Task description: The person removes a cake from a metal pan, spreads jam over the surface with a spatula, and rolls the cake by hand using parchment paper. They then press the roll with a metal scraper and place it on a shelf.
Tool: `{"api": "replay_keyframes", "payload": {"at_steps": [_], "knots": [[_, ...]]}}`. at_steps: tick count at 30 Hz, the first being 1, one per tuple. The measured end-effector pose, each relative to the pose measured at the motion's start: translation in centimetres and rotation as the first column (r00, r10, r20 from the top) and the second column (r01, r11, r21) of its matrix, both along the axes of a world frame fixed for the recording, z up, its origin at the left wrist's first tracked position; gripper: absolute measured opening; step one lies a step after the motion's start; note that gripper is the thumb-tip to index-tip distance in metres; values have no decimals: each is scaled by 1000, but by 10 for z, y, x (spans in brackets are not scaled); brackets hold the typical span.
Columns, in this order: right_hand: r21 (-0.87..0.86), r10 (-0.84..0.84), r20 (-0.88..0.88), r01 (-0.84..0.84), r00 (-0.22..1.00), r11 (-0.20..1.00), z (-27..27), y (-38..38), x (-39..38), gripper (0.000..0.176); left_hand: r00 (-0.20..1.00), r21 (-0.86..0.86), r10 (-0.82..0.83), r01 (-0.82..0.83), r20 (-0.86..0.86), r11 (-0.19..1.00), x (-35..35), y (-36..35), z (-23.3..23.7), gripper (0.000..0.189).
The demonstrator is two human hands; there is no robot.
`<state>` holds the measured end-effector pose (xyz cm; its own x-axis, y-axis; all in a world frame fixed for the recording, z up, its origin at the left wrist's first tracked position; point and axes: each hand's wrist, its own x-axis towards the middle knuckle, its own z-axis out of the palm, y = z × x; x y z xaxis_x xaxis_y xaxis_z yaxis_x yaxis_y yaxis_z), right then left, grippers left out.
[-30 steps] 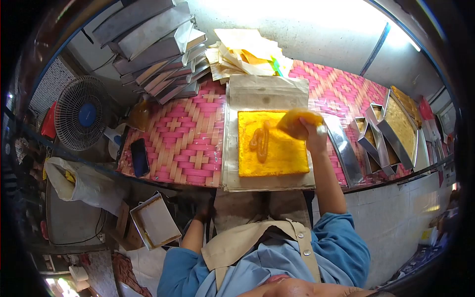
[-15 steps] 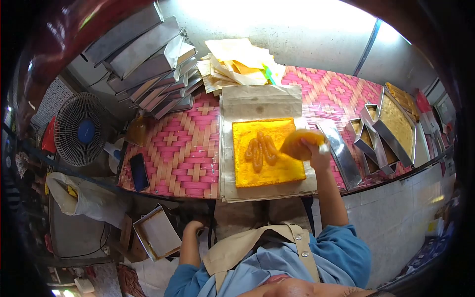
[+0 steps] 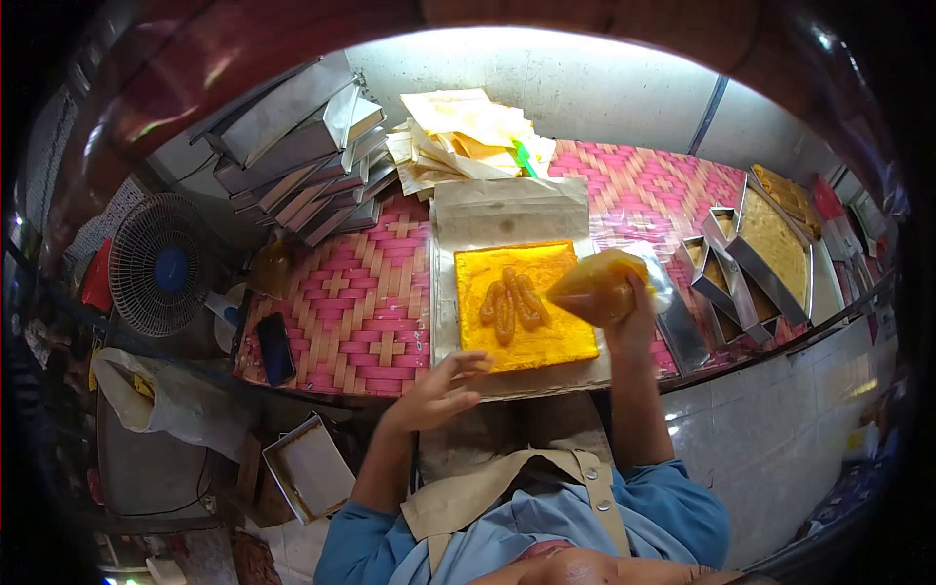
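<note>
A square yellow sheet cake (image 3: 570, 336) lies on brown paper (image 3: 507, 207) in front of me. Several strips of brown, jam-like filling (image 3: 505, 310) sit on its middle. My right hand (image 3: 636, 310) is wrapped round a clear piping bag (image 3: 597, 288) full of the same brown filling, its tip pointing left over the cake's right edge. At the cake's lower left corner, my left hand (image 3: 444, 392) hovers with fingers apart and nothing in it.
Stacked metal baking pans (image 3: 283, 117) stand at the back left, beside a pile of yellowed papers (image 3: 458, 132). More pans (image 3: 726, 268) and a pale cake (image 3: 773, 244) lie to the right. A phone (image 3: 275, 349) and a fan (image 3: 171, 263) are at left.
My left hand has risen from below the table edge to the cake's lower left corner. The piping bag, still in my right hand, now shows more clearly; the filling strips look the same.
</note>
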<state>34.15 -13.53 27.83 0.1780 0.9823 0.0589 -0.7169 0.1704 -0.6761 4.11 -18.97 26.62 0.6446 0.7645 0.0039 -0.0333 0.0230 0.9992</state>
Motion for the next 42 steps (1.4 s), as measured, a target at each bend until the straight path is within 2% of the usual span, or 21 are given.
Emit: {"api": "replay_keyframes", "payload": {"at_steps": [1, 3, 5, 6, 8, 9, 11, 13, 14, 15, 16, 17, 19, 21, 27, 32, 35, 37, 40, 41, 42], "knots": [[-14, 81, -216, -86, 973, 996, 8, 1, -20, 29, 1000, 7, 3, -3, 3, 1000, 21, 4, -5, 56], [-60, 318, -322, -354, 892, 933, 3, -2, -54, 41, 928, 113, 181, -228, 325, 967, 55, 13, -14, 71], [-181, 402, -456, -525, 794, 832, 12, -12, -95, 42, 858, 216, 436, -496, 272, 841, 61, 32, -30, 79], [-170, 408, -454, -526, 792, 833, 19, -10, -102, 42, 764, 271, 477, -616, 434, 739, 58, 34, -28, 78], [-162, 741, -334, -810, 583, 564, 30, -3, -110, 35, 571, 11, 550, -700, 610, 714, 44, 40, -23, 64], [-157, 744, -327, -809, 583, 566, 34, 11, -106, 35, 482, -115, 580, -696, 656, 708, 30, 43, -30, 58], [-242, 718, 509, -722, 475, 649, 40, 62, -84, 31, 280, -254, 778, -837, 562, 485, 3, 45, -37, 51], [-112, 374, 728, -438, 575, 892, 32, 135, -68, 32, 262, -219, 851, -893, 455, 392, -28, 46, -31, 49], [-127, 294, 746, -306, 598, 944, 25, 173, -55, 31, 299, 96, 950, -952, 89, 290, -43, 46, -35, 52], [-39, 98, 885, -137, 456, 990, 17, 205, -44, 28, 167, 419, 949, -866, -269, 272, -58, 45, -44, 55], [-19, 47, 944, -89, 326, 996, 5, 240, -28, 38, 174, 607, 950, -736, -259, 300, -73, 49, -74, 66], [0, 30, 945, -92, 326, 996, 13, 251, -27, 38, 171, 613, 955, -736, -241, 286, -74, 47, -78, 66], [-190, 234, 957, 239, -173, 952, 19, 270, -25, 52, 79, 836, 961, -478, -267, 271, -73, 43, -85, 77], [-95, 212, 823, 240, -527, 966, -46, 342, -5, 62, 82, 833, 970, -499, -229, 239, -72, 46, -87, 79], [24, 122, 918, 360, -376, 932, -36, 357, -12, 51, 131, 799, 980, -568, -149, 198, -74, 47, -89, 89], [365, -358, 928, 419, -98, 831, -11, 358, 28, 43, 139, 782, 969, -573, -202, 245, -70, 43, -85, 94], [567, -585, 810, 306, -38, 765, -18, 357, 67, 39, 141, 797, 978, -568, -152, 206, -69, 44, -76, 89], [127, -107, 987, 161, -124, 979, 48, 232, 43, 32, 234, 778, 965, -625, 115, 59, -67, 32, -73, 79], [-27, 39, 989, -85, 140, 996, 30, 151, 33, 26, 320, 858, 927, -514, 194, -2, -71, 20, -81, 66], [-133, 141, 985, -85, 99, 987, 39, 113, 19, 27, 390, 905, 897, -425, 209, -26, -69, 20, -82, 63], [-36, 42, 998, -150, 37, 988, 22, 93, 20, 27, 441, 892, 875, -451, 199, 24, -64, 19, -83, 63]]}}
